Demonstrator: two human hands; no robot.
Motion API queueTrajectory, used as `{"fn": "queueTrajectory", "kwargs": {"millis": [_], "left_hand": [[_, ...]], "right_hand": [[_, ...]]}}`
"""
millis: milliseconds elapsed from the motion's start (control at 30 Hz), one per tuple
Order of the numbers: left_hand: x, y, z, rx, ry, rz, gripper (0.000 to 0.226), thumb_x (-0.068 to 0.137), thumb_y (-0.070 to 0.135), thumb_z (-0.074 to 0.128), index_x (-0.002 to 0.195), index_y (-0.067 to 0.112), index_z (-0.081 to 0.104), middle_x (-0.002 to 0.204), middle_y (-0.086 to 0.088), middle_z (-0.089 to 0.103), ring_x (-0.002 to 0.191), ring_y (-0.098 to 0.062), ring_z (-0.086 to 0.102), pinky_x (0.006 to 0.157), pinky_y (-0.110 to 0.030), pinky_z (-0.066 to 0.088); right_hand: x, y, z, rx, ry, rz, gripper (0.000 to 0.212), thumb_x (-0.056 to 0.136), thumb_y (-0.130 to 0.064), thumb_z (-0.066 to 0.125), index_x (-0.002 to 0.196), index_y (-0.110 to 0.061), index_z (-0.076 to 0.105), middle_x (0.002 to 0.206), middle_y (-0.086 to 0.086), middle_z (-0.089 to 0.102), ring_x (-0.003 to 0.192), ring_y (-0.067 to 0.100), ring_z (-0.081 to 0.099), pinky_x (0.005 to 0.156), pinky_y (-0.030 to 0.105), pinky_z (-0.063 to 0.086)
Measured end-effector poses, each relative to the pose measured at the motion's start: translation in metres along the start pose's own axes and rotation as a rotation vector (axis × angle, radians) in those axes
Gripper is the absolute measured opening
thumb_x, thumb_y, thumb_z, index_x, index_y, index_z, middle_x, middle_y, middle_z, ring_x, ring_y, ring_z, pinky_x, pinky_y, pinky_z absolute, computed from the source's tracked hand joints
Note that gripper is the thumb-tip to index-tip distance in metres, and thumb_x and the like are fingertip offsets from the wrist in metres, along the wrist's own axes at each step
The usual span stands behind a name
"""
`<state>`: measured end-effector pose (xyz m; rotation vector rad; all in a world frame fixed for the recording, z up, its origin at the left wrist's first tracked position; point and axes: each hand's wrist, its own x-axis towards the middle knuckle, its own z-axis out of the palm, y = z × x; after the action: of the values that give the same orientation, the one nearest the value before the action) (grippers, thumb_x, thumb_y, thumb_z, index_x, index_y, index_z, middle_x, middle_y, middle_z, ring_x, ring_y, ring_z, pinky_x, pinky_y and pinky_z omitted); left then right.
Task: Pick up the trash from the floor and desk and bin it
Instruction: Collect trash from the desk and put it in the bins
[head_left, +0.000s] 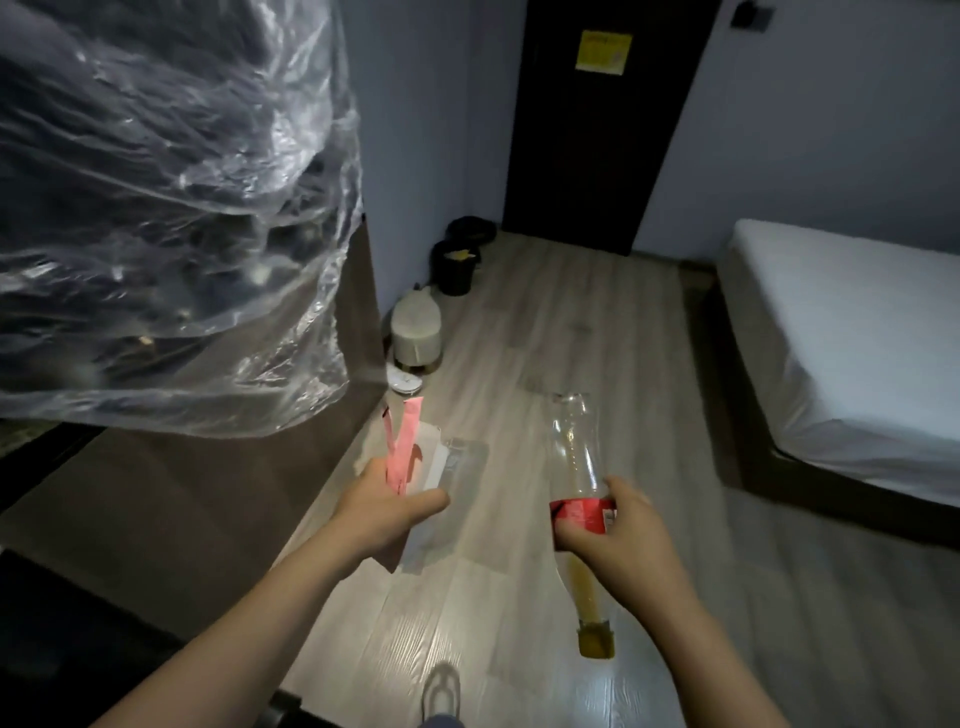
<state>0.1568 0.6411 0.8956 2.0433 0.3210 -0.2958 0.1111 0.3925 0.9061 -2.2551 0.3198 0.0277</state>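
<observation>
The right hand (613, 540) is curled round the middle of a clear plastic bottle (576, 457), with its fingers and thumb on the red label (579, 512). The bottle is up in the air over the wooden floor (519, 322). It is upside down and tilted a bit. Its long way runs from the yellow cap (596, 642), low and near the person, up to the flat bottom end, which points away toward the dark door (602, 119). A little yellow drink sits in the neck just above the cap.

The left hand (387, 512) is closed too. It grips some pink paper strips (402, 441) and a clear wrapper (462, 467) together. The strips stick up and away from the hand and spread like a V. The wrapper lies flatter, just to the right of the strips, and part of it hangs down under the hand.

The two hands are held out in front, apart from each other.

Far off, by the wall next to the door, stand two black bins (454, 270). The nearer one has something yellow in it. A pale round stool (415, 332) stands closer, against the same wall. A bed (857, 338) with a white sheet is on the right. A big clear plastic sheet (156, 208) hangs on the left. One shoe (441, 691) shows at the bottom
</observation>
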Motion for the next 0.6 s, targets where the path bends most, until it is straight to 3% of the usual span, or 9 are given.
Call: {"fn": "queueTrajectory", "kwargs": {"millis": [200, 333, 467, 600], "left_hand": [[0.092, 0.059, 0.038, 0.035, -0.053, 0.089, 0.040, 0.049, 0.047, 0.066, 0.076, 0.022, 0.052, 0.067, 0.008, 0.055, 0.060, -0.007, 0.052, 0.053, -0.022, 0.041], [0.157, 0.101, 0.043, 0.023, -0.073, 0.118, 0.046, 0.050, 0.047, 0.067, 0.085, 0.019, 0.054, 0.070, 0.007, 0.056, 0.064, -0.012, 0.053, 0.057, -0.026, 0.042], [0.217, 0.144, 0.045, 0.010, -0.103, 0.138, 0.048, 0.051, 0.049, 0.067, 0.090, 0.027, 0.050, 0.081, 0.008, 0.058, 0.072, -0.009, 0.056, 0.058, -0.024, 0.041], [0.263, 0.177, 0.055, 0.043, -0.121, 0.153, 0.046, 0.055, 0.048, 0.068, 0.090, 0.025, 0.050, 0.081, 0.009, 0.056, 0.071, -0.006, 0.053, 0.056, -0.024, 0.040]], "right_hand": [[0.094, 0.004, -0.025, -0.037, 0.066, 0.056, 0.041, 0.063, -0.039, 0.074, 0.090, -0.025, 0.046, 0.093, -0.011, 0.051, 0.080, 0.008, 0.055, 0.071, 0.032, 0.053], [0.165, -0.010, -0.034, 0.005, 0.060, 0.078, 0.036, 0.061, -0.038, 0.074, 0.090, -0.029, 0.053, 0.094, -0.008, 0.057, 0.079, 0.010, 0.061, 0.068, 0.030, 0.055], [0.232, -0.020, -0.040, 0.035, 0.063, 0.094, 0.037, 0.065, -0.036, 0.074, 0.087, -0.034, 0.045, 0.095, -0.014, 0.050, 0.079, 0.006, 0.057, 0.065, 0.023, 0.049], [0.291, -0.022, -0.052, 0.038, 0.087, 0.112, 0.036, 0.064, -0.034, 0.074, 0.088, -0.034, 0.048, 0.099, -0.008, 0.052, 0.080, 0.008, 0.059, 0.069, 0.030, 0.053]]}}
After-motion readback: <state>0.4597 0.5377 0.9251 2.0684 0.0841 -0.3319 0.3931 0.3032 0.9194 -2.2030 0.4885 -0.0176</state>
